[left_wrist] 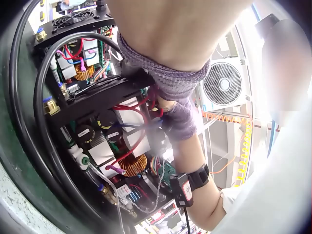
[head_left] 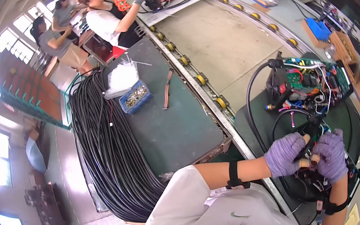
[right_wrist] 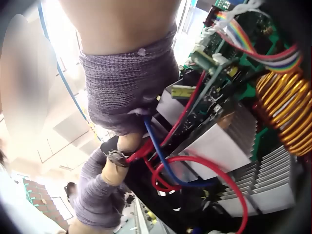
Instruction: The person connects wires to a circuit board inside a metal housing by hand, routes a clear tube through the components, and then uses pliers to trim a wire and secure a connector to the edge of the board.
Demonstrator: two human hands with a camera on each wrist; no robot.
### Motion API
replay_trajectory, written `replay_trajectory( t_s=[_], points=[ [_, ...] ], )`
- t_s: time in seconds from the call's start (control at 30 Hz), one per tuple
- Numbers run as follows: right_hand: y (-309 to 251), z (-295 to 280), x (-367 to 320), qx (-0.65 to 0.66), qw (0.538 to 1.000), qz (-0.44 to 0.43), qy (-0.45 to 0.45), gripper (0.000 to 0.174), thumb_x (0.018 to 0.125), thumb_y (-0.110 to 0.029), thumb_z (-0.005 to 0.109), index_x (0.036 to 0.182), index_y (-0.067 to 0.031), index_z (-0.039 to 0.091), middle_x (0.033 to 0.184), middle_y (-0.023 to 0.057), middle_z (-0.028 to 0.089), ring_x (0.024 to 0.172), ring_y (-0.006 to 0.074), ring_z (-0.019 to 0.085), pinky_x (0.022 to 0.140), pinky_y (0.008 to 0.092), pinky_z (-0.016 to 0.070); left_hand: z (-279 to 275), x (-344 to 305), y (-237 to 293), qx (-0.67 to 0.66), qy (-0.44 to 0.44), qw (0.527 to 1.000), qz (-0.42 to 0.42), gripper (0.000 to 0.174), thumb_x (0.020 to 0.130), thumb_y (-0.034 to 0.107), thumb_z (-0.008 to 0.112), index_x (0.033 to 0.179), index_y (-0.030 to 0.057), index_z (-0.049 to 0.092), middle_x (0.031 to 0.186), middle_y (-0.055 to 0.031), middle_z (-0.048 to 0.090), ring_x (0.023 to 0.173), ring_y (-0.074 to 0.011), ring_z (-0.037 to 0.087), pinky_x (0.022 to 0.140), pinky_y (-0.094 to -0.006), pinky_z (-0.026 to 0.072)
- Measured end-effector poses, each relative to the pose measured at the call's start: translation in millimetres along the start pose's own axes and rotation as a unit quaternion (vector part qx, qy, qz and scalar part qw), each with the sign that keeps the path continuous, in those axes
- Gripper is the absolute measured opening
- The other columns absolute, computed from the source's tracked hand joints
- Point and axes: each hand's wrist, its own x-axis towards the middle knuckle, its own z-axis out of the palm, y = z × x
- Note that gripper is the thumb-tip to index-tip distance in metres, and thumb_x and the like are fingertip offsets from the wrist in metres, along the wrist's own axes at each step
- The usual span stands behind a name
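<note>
Both hands wear purple knit gloves with bare fingertips and meet at an open electronics unit [left_wrist: 102, 131], a black-framed case. My left hand [head_left: 285, 154] curls at the edge of its black end panel [left_wrist: 92, 100], thumb toward the other hand. Close against it, my right hand [head_left: 330, 157] pinches red wires [right_wrist: 141, 155] near their end; a blue wire [right_wrist: 158, 153] passes beneath its fingers. A small greyish piece [right_wrist: 117, 157] shows between the thumbs; I cannot tell what it is. Around them are silver heat sinks [right_wrist: 214, 151] and a copper coil [right_wrist: 285, 112].
Another open unit [head_left: 309, 82] stands just beyond, with a thick black cable [head_left: 250, 106] looping beside it. Left of the roller rail [head_left: 200, 79], a green-topped table [head_left: 173, 132] bears a bundle of black cables [head_left: 105, 143] and a blue bin of small parts [head_left: 136, 97]. Other people work farther off.
</note>
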Motion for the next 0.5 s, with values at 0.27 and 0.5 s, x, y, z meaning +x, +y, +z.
replay_trajectory(
  t_s=[0.27, 0.5],
  points=[
    [-27.5, -17.4, -9.7, -0.077, 0.991, 0.110, -0.019, 0.018, 0.064, -0.025, 0.075, 0.079, -0.0182, 0.066, 0.078, 0.0031, 0.056, 0.081, 0.0268, 0.057, 0.086, 0.0453, 0.0379, -23.7, 13.4, 1.0, -0.010, -0.049, 0.998, -0.046, 0.058, 0.077, 0.044, 0.075, 0.116, 0.0037, 0.061, 0.083, -0.0118, 0.061, 0.070, -0.0313, 0.062, 0.061, -0.0399, 0.0501],
    [-50.3, -70.0, -97.7, -0.192, 0.877, 0.355, 0.260, 0.042, 0.078, -0.027, 0.073, 0.114, -0.0070, 0.064, 0.108, 0.0154, 0.062, 0.104, 0.0348, 0.056, 0.092, 0.0445, 0.0441, -27.5, 38.8, -41.2, 0.119, -0.017, 0.992, -0.049, 0.038, 0.089, 0.018, 0.057, 0.124, 0.0041, 0.059, 0.111, -0.0199, 0.060, 0.098, -0.0384, 0.058, 0.091, -0.0456, 0.0457]
  ],
)
